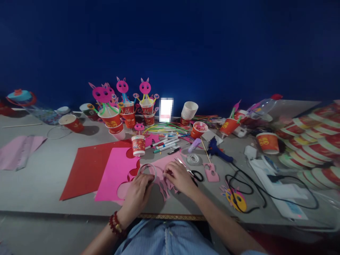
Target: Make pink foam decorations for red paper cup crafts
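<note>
In my left hand [139, 187] is a thin pale ring that looks like a roll of tape [154, 169], with the fingers closed on its near edge. To its right, the fingertips of my right hand [180, 175] pinch together over pink foam scraps [164, 189]; what they hold, if anything, is too small to make out. A pair of scissors [197, 175] with black handles lies partly behind my right hand. Left of my left hand a bright pink foam sheet [110, 173] with round cut-outs overlaps a red sheet [78, 170]. A patterned paper cup [138, 145] stands just beyond the ring.
Cups with pink foam figures [145, 86] stand at the back. Markers [167, 144] lie in the middle. A blue glue gun [219, 150], its black cord [252, 187] and a tape roll [193, 159] are to the right, before stacked cups [313, 141]. A clear jug [39, 109] lies far left.
</note>
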A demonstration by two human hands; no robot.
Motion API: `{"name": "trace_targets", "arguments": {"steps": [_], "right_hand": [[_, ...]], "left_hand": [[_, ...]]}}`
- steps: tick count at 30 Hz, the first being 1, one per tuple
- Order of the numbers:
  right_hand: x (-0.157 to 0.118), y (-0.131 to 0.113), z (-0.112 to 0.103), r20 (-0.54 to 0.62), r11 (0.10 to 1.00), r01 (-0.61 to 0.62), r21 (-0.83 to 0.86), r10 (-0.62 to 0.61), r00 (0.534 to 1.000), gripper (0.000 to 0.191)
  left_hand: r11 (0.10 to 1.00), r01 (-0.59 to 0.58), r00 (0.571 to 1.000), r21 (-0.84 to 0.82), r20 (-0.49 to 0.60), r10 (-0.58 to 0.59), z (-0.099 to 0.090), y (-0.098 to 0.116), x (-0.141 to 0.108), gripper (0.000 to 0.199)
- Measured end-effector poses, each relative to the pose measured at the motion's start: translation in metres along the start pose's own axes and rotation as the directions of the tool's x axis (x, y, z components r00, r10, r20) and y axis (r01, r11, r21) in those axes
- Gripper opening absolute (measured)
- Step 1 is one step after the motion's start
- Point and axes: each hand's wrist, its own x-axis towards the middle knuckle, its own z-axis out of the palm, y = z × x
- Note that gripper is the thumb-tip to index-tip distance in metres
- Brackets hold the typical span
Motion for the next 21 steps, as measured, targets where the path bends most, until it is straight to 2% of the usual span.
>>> {"name": "trace_targets", "arguments": {"steps": [12, 16, 19, 21], "right_hand": [[-0.002, -0.005, -0.002, 0.050, 0.995, 0.014, -0.100, -0.009, 0.999, 0.010], [-0.002, -0.003, -0.004, 0.060, 0.993, 0.010, -0.116, -0.003, 0.998, 0.024], [-0.001, -0.003, -0.009, 0.057, 0.997, 0.017, -0.079, -0.013, 0.998, 0.028], [-0.003, -0.007, -0.015, 0.014, 1.000, 0.008, -0.009, -0.008, 1.000, 0.026]], "left_hand": [[1.000, -0.017, 0.999, 0.025, -0.029, 0.018, 0.001, -0.001, 0.000, 0.017], [0.999, -0.025, 0.998, 0.038, -0.057, 0.027, 0.001, 0.000, 0.000, 0.018], [0.998, -0.029, 0.994, 0.062, -0.101, 0.035, 0.000, 0.002, 0.001, 0.016], [0.996, -0.043, 0.987, 0.072, -0.150, 0.054, -0.001, 0.006, 0.003, 0.015]]}}
